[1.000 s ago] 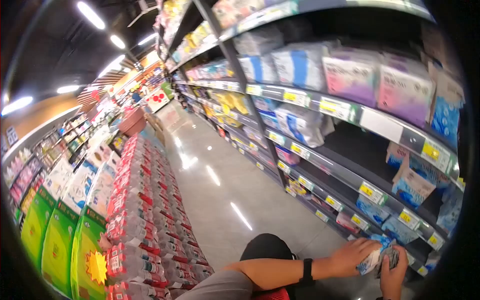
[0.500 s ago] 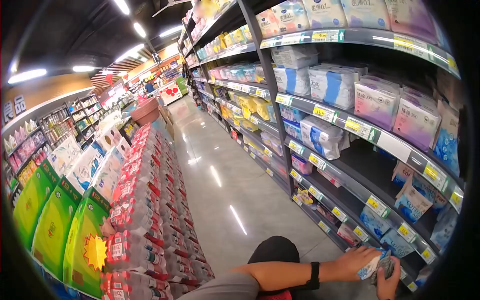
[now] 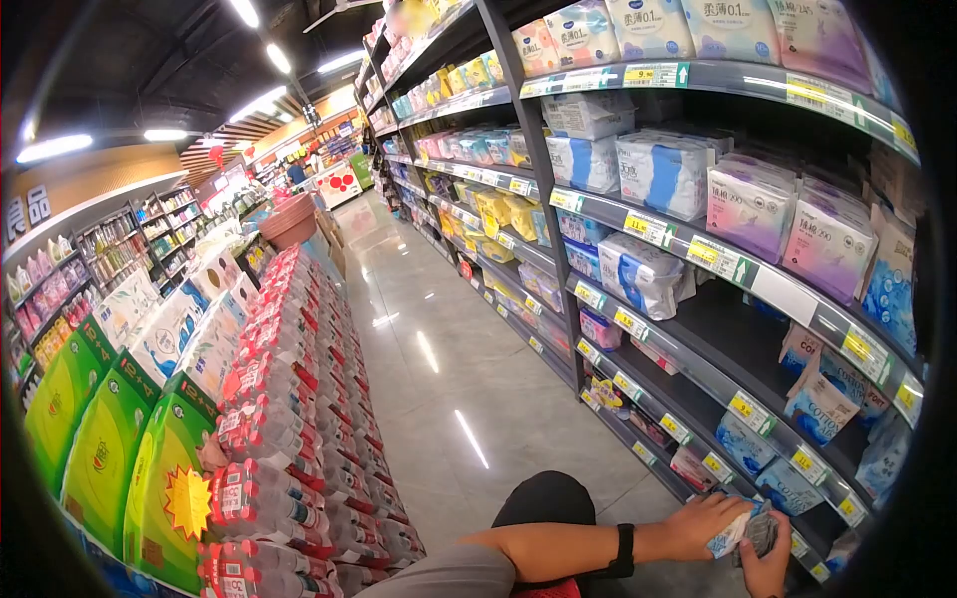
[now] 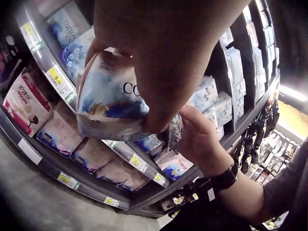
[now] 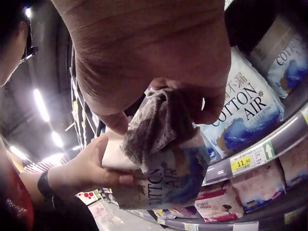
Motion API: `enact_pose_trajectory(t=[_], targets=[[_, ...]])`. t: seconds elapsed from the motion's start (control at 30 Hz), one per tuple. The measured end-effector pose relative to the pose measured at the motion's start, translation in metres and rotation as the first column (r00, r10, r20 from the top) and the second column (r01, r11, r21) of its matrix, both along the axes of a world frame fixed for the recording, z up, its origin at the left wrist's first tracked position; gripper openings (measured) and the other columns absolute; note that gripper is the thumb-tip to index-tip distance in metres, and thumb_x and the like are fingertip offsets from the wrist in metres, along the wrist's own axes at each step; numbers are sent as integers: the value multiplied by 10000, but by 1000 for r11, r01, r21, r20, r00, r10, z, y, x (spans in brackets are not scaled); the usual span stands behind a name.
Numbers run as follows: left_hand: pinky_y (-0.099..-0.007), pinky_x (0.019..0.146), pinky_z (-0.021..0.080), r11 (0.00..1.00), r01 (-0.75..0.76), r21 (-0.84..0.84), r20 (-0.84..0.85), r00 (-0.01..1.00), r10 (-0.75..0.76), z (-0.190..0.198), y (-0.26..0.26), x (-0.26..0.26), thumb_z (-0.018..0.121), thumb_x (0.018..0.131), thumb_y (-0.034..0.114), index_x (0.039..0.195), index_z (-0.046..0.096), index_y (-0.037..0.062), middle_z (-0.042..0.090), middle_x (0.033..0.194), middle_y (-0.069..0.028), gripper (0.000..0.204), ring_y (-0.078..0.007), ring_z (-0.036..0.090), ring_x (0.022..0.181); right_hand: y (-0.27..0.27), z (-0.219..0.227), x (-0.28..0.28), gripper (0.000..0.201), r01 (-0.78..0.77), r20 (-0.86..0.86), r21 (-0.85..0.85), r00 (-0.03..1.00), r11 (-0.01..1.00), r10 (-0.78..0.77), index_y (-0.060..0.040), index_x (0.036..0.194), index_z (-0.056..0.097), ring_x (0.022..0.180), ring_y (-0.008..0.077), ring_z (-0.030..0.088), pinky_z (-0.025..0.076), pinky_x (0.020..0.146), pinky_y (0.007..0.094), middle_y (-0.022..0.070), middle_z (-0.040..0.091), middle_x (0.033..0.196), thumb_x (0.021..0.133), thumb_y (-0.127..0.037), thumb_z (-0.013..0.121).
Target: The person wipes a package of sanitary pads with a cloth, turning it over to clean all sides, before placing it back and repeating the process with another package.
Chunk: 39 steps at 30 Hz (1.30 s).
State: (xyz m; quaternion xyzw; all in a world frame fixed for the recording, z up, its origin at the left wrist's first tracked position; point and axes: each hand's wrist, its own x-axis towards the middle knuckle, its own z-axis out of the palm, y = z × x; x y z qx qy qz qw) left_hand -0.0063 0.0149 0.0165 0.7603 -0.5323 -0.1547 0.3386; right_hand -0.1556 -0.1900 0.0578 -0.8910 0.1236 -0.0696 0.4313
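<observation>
A blue-and-white soft pack (image 4: pixel 113 91) printed COTTON AIR is gripped by my left hand (image 3: pixel 686 530), its fingers over one side and thumb on the other. My right hand (image 3: pixel 766 568) pinches a crumpled grey cloth (image 5: pixel 161 127) against the pack's end. Both hands are close together at the lower right of the head view, in front of the shelves. The right wrist view has the cloth bunched under the right fingers, covering part of the pack's front. In the left wrist view, the left hand hides part of the print.
Shelves (image 3: pixel 718 354) of soft packs with price tags rise on the right. More COTTON AIR packs (image 5: pixel 243 98) stand close behind the hands. On the left are stacked red-labelled bottles (image 3: pixel 289 429) and green cartons (image 3: pixel 110 458). A tiled aisle (image 3: pixel 439 349) runs between.
The head view has swung and steadied, so the shelves sit further right. Both hands keep their hold, while the right hand and cloth shift slightly against the pack.
</observation>
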Motion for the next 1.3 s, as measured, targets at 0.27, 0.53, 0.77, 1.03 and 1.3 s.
enact_pose_trajectory(t=[0.27, 0.53, 0.77, 1.03, 1.3], targets=[[-560, 1096, 506, 998, -51, 37, 99, 994, 47, -21, -9, -3, 903, 724, 124, 1673, 272, 83, 475, 1573, -174, 1140, -438, 498, 1419, -5, -8, 4, 594, -45, 82, 96, 996, 994, 37, 42, 1461, 560, 1269, 336, 625, 469, 1110, 434, 236, 662, 1335, 1017, -286, 780], [-556, 1040, 526, 994, -81, 68, 146, 987, 70, -1, 4, -15, 862, 752, 130, 1667, 284, 80, 484, 1542, -167, 1083, -436, 509, 1391, 7, 4, -3, 576, -50, 40, 27, 998, 998, 49, 44, 1439, 564, 1221, 344, 639, 486, 1076, 439, 243, 669, 1280, 1018, -287, 775], [-561, 1025, 525, 994, -82, 76, 128, 989, 72, 6, 12, -21, 843, 773, 129, 1661, 292, 91, 494, 1512, -161, 1045, -447, 504, 1386, 8, -5, -4, 560, -114, 133, 27, 985, 993, 109, 40, 1426, 568, 1214, 345, 640, 488, 1074, 442, 230, 669, 1288, 996, -245, 787], [-562, 1028, 519, 993, -85, 79, 102, 992, 76, 8, 13, -22, 833, 776, 123, 1648, 303, 93, 496, 1490, -163, 1020, -453, 507, 1377, 9, -11, -4, 558, -95, 170, -11, 981, 995, 95, 46, 1417, 569, 1207, 347, 642, 489, 1073, 437, 234, 669, 1275, 995, -246, 788], [-564, 1045, 515, 994, -88, 71, 96, 992, 81, 1, 8, -22, 825, 785, 135, 1650, 305, 103, 506, 1483, -173, 1009, -465, 506, 1379, 4, -12, -4, 571, -103, 132, 41, 986, 994, 97, 29, 1447, 564, 1203, 344, 646, 489, 1077, 432, 230, 669, 1285, 1005, -261, 780]])
